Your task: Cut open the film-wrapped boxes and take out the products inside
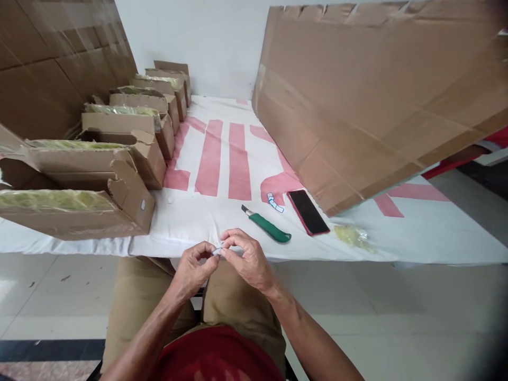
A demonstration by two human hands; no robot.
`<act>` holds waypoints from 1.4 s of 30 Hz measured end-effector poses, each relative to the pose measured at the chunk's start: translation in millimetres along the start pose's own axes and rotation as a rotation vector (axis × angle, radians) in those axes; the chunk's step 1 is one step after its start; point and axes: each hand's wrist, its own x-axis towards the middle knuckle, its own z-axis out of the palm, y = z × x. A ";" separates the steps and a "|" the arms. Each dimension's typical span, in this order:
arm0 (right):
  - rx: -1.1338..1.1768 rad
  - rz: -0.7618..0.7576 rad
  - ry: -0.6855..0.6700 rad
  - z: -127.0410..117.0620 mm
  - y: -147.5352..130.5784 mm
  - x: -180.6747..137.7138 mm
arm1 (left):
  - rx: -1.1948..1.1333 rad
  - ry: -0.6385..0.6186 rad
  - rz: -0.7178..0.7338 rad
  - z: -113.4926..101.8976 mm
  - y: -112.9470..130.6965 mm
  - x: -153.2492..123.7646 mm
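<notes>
Just in front of the table's near edge, my left hand (pixel 196 269) and my right hand (pixel 246 259) meet, both closed in a pinch. Between their fingertips is a small white sticker (pixel 217 251) with a blue edge, partly hidden by the fingers. A green utility knife (pixel 270 227), its blade end pointing left and away, lies on the cloth beyond my right hand. Behind it rests a short strip of similar blue-edged stickers (pixel 274 203). To the left, the nearest cardboard box (pixel 130 211) bears a small pale sticker on its end.
Several open cardboard boxes (pixel 119 123) with plastic-wrapped yellowish contents line the left side. A phone (pixel 308 211) and a crumpled clear bag (pixel 353 235) lie to the right. Large cardboard sheets (pixel 377 100) stand on both sides. Pink-patterned white cloth (pixel 190 211) covers the table.
</notes>
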 end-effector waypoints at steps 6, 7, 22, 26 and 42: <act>-0.192 0.151 0.269 -91.0 35.2 -4.4 | 0.174 0.097 0.151 1.2 -6.7 2.3; -0.253 0.206 0.300 -108.9 43.2 -2.9 | 0.200 0.128 0.181 -0.9 -7.5 2.8; -0.689 0.357 0.182 -179.0 104.4 48.7 | 0.608 0.357 0.662 -13.2 -34.2 17.4; -0.780 0.378 0.133 -180.7 110.5 54.6 | 0.625 0.340 0.677 -12.7 -38.1 18.4; -1.012 0.195 0.146 -167.5 65.4 67.4 | 0.538 0.288 0.686 -12.2 -40.9 20.2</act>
